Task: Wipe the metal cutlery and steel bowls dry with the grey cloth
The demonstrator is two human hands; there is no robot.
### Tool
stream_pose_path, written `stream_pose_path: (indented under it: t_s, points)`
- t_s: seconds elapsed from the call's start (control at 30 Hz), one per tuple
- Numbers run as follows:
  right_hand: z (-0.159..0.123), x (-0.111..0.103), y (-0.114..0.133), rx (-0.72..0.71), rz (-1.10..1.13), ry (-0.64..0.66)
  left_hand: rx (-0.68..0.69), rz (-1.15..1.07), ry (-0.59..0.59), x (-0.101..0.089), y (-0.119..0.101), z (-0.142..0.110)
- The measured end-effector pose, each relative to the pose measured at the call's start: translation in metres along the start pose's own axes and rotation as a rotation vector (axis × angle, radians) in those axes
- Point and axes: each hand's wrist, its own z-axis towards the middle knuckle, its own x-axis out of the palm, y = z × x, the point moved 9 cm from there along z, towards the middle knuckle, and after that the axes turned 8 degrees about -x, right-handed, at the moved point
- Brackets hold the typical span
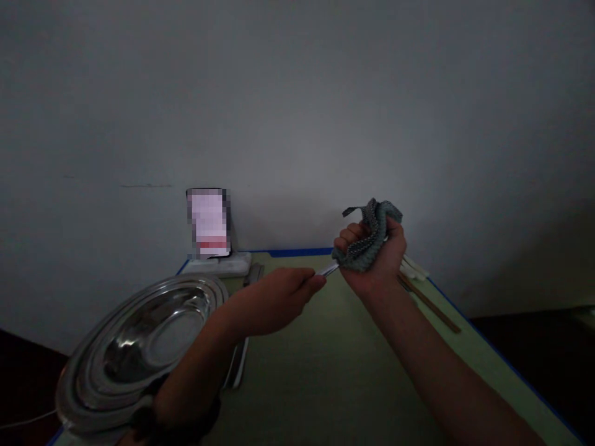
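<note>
My left hand [279, 300] pinches one end of a thin, shiny metal utensil [328, 269] between thumb and fingers. The utensil's other end disappears into a grey-green knitted or woven cloth [367, 251], so its kind is hidden. My right hand [379, 280] is closed around this cloth, palm up, with the fingers curled over toward the wall. A corner of the cloth sticks out above the fingers. Both hands are raised over the middle of the table.
Nested metal basins [86, 378] stand on the left of the green-topped table [325, 378]. Behind them a phone [209, 223] leans upright on a white stand [223, 265]. Brown chopsticks [434, 306] lie at right. A pale wall [297, 111] rises behind.
</note>
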Motion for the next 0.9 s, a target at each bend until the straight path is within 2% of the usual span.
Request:
stream_pose_path:
  t_s: [0.17,0.23,0.3,0.43,0.57,0.8,0.9]
  points:
    - [0.015,-0.003,0.045,-0.166,-0.042,-0.039,0.002,0.004,0.020,-0.004,-0.003,-0.004]
    - [0.016,-0.005,0.054,-0.193,-0.011,-0.062,-0.006,0.022,0.032,-0.004,-0.004,-0.004]
    - [0.014,-0.005,0.048,-0.154,0.040,-0.078,-0.023,0.038,0.044,-0.002,-0.003,-0.004]
    - [0.009,-0.006,0.021,-0.053,0.077,-0.064,-0.060,0.042,0.054,0.005,0.002,-0.002]
    - [0.008,-0.008,0.004,-0.017,0.054,-0.047,-0.051,-0.003,0.016,0.007,0.004,0.001]
    - [0.005,0.000,0.004,0.039,0.022,-0.012,-0.028,-0.174,-0.047,0.010,-0.002,0.001]
    - [0.005,0.003,0.000,0.083,0.042,0.028,-0.060,-0.277,-0.038,0.018,0.004,-0.002]
